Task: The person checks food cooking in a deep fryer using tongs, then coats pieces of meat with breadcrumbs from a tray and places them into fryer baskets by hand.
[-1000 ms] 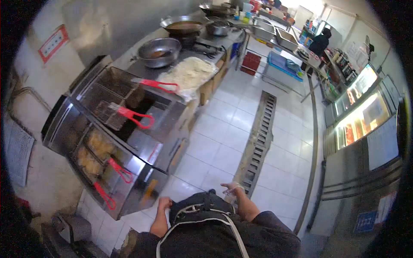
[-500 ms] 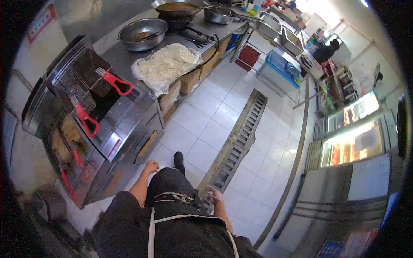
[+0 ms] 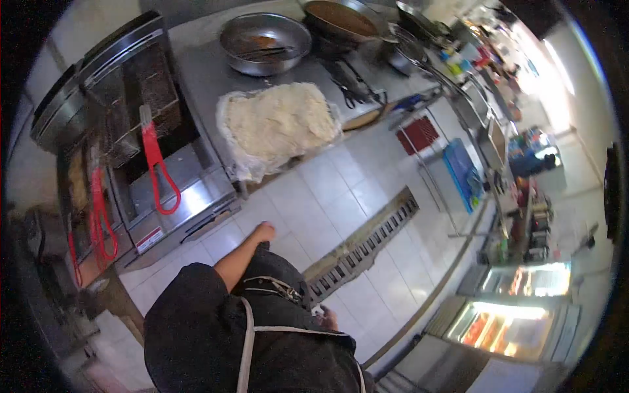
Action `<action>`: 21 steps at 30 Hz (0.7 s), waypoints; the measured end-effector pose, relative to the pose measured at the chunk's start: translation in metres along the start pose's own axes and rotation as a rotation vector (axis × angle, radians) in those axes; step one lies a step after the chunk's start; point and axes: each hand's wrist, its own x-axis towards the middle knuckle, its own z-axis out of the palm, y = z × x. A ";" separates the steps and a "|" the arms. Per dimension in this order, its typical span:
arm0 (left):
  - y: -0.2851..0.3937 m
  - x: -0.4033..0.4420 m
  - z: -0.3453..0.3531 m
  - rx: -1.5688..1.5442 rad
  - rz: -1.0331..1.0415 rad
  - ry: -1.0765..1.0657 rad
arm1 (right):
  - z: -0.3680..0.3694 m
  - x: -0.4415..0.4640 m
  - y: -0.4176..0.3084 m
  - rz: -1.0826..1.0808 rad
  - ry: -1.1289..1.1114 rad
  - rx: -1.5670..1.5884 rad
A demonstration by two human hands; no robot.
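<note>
My left hand [image 3: 264,232] hangs in front of my dark trousers, its fingers curled in and nothing visible in them. Low at my other side, my right hand [image 3: 329,319] is partly hidden by my apron [image 3: 295,357]; its fingers look bent around something small and pale that I cannot make out. Beyond my left hand, a plastic-lined tray of pale flour [image 3: 278,121] lies at the counter's edge. Left of it stands a fryer [image 3: 173,200] with wire baskets and red handles [image 3: 154,164]. Neither hand touches these.
A metal bowl [image 3: 265,42] holding tongs and a wok of brown liquid [image 3: 347,19] are at the back of the counter [image 3: 203,72]. A drain grate [image 3: 363,249] crosses the tiled floor. Lit display cabinets [image 3: 504,327] line the right. A person [image 3: 534,164] is far off.
My view has turned left and come closer to the counter, so the fryer and flour tray look nearer. My left arm has swung forward. Clear plastic seen at my right hand earlier is now mostly hidden.
</note>
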 end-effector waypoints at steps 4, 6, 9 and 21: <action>0.118 0.002 -0.042 -0.380 -0.088 0.194 | -0.013 0.099 -0.069 0.220 -0.158 0.174; 0.133 0.008 -0.048 -0.537 -0.098 0.200 | 0.021 0.106 -0.140 0.055 -0.131 -0.010; 0.087 0.000 -0.039 -0.649 -0.226 0.360 | 0.058 0.130 -0.224 -0.104 -0.153 -0.124; 0.118 -0.149 -0.075 -1.190 -0.640 0.806 | 0.315 0.228 -0.559 -0.952 -0.442 -0.805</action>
